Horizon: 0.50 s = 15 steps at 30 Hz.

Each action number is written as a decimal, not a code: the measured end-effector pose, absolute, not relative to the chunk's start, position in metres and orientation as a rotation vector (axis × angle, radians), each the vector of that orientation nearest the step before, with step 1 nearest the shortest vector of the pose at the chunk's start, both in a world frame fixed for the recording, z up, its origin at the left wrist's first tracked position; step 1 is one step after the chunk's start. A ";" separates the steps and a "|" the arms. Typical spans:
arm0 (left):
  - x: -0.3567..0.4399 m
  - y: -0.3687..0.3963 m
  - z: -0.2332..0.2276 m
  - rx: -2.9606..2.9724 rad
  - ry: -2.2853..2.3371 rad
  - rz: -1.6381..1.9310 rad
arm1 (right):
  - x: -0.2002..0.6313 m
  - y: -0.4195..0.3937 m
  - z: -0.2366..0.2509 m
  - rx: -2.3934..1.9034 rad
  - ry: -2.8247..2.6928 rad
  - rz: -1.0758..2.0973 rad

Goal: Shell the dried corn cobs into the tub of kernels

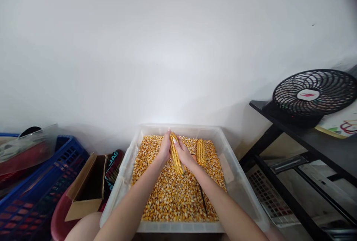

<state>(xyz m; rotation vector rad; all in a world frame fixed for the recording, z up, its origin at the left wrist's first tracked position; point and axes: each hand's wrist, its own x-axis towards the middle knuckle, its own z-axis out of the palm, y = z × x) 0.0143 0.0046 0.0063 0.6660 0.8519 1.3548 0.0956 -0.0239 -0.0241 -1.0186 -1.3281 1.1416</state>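
A yellow corn cob, covered in kernels, is held between my two hands above a bed of loose kernels. My left hand is closed along its left side. My right hand grips it from the right, the thumb lying on the kernels. To the right, a second corn cob lies on the loose corn. A thin dark rod with an orange end rests in the kernels, partly hidden by my right forearm. All this is inside a translucent plastic bin.
Left of the bin stand an open cardboard box, a red basin and a blue plastic crate. On the right, a black fan sits on a dark table, with a white basket below. A white wall rises behind.
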 end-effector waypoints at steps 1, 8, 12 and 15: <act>0.013 0.005 0.007 0.697 0.817 1.311 | 0.096 -0.025 -0.022 -1.003 -1.302 1.181; 0.006 0.006 0.005 0.804 0.913 1.339 | 0.096 -0.037 -0.010 -0.968 -1.206 1.355; 0.004 0.009 0.009 0.787 0.975 1.406 | 0.094 -0.038 -0.011 -0.969 -1.226 1.387; 0.008 0.009 0.017 0.777 0.961 1.429 | 0.095 -0.037 -0.010 -0.959 -1.214 1.339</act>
